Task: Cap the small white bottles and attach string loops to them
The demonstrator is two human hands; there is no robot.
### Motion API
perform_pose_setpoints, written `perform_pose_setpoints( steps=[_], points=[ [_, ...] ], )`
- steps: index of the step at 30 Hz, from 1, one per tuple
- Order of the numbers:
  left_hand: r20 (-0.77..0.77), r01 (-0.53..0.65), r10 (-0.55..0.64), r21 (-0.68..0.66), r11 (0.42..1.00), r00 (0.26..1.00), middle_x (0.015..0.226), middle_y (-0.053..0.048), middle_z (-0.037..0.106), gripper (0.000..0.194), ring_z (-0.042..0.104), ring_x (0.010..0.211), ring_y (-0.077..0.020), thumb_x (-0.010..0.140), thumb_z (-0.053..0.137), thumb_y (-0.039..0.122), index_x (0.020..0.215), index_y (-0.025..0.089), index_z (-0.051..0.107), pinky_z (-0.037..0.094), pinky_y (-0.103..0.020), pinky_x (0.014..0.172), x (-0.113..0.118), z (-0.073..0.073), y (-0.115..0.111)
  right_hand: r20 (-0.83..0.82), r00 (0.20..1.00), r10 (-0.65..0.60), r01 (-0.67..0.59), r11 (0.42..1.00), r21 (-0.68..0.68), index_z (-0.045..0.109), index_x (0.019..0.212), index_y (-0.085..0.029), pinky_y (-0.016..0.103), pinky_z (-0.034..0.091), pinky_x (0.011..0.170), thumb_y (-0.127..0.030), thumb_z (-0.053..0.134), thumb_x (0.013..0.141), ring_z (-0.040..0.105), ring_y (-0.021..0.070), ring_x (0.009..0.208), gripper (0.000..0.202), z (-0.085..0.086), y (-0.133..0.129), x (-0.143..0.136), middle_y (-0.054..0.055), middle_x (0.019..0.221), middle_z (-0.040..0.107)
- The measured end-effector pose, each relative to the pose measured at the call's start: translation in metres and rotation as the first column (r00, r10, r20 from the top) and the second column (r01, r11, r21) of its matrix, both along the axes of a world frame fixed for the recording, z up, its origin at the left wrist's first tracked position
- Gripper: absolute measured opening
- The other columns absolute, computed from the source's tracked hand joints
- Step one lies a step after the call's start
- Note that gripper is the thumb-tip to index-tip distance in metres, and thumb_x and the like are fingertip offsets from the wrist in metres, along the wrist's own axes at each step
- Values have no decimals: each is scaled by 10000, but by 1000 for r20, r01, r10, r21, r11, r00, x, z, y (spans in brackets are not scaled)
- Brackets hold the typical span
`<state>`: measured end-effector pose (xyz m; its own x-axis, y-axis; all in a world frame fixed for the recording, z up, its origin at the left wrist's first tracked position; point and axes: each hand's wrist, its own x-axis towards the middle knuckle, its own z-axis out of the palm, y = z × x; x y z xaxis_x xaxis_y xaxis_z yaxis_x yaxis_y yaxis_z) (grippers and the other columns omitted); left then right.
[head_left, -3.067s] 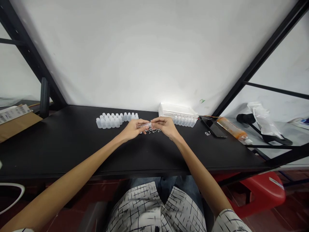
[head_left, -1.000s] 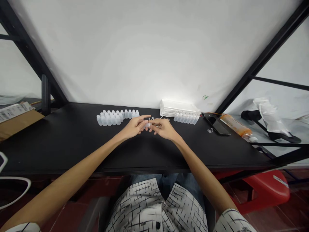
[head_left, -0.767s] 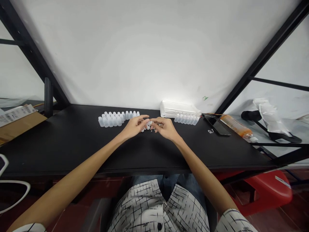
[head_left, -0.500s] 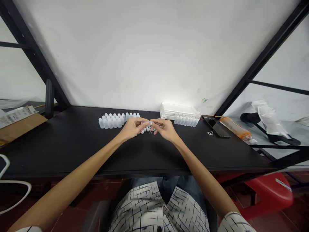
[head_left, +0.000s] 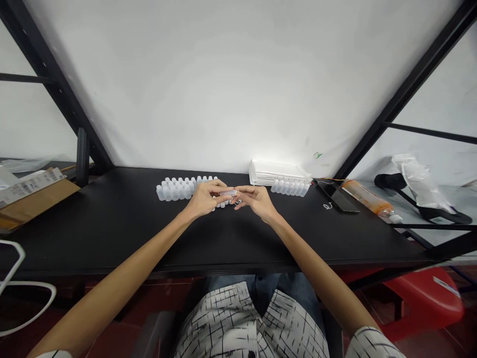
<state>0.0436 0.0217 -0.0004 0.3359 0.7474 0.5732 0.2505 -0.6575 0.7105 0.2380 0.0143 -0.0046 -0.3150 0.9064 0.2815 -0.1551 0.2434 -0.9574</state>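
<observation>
Both hands meet above the table point(head_left: 238, 238): the left hand point(head_left: 205, 199) grips a small translucent bottle point(head_left: 228, 193) lying sideways, and the right hand point(head_left: 257, 200) pinches its end. Small white caps point(head_left: 222, 204) lie beneath. Bottle rows point(head_left: 177, 190) stand to the left; right, more bottles point(head_left: 290, 187) stand before a white stack point(head_left: 278, 171).

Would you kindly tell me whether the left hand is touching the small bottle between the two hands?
Touching: the head view shows the left hand pinching the bottle between thumb and fingers.
</observation>
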Motion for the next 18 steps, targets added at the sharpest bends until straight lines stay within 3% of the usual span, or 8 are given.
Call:
perform_pose_setpoints(
  steps=[5, 10, 14, 18],
  points=[
    [-39, -37, 44, 158, 987, 998, 827, -66, 683, 236, 581, 690, -144, 807, 723, 363, 965, 203, 794, 450, -286, 625, 4, 1, -2, -11, 1000, -11, 10, 999, -40, 750, 899, -131, 411, 622, 734, -439, 832, 653, 696, 197, 731, 403, 2, 0, 2, 51, 737, 713],
    [12, -44, 46, -107, 993, 999, 909, -94, 719, 328, 581, 679, -138, 816, 693, 415, 1008, 161, 773, 429, -239, 534, 5, 10, -5, 54, 993, -101, 92, 985, 146, 750, 918, -160, 395, 635, 718, -467, 791, 700, 697, 206, 780, 379, 5, 0, 4, 66, 870, 698],
    [45, 12, 2, -315, 949, 999, 705, -59, 678, 410, 525, 539, -108, 824, 678, 436, 1081, 124, 748, 406, -220, 464, 3, 14, -7, 72, 983, -169, 140, 945, 296, 741, 978, -194, 376, 641, 684, -457, 756, 747, 691, 205, 807, 351, 2, 1, 4, 78, 980, 670],
    [75, 77, -54, -351, 933, 996, 606, -21, 626, 386, 484, 463, -87, 819, 691, 400, 1075, 118, 751, 405, -219, 449, 1, 13, -7, 123, 982, -144, 105, 954, 281, 715, 1047, -184, 347, 628, 632, -473, 723, 779, 681, 192, 752, 394, -2, 1, 4, 63, 848, 677]
  ],
)
